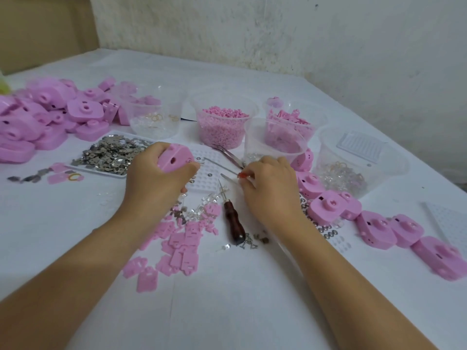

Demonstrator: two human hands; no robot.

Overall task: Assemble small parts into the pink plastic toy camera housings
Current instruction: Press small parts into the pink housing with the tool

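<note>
Your left hand [154,178] clasps a pink plastic camera housing [177,159] at the left edge of the white perforated plastic tray [208,173]. Your right hand [270,188] pinches a small red part [242,175] at its right edge. This looks like part pickup; next, seat it precisely.

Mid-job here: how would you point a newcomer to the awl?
Start at the row of clear cups across the white table and come toward the person, just past the left hand and right hand. There lies the awl, tip pointing away, beside flat pink plates. Nothing else nearby has a dark brown wooden handle.
</note>
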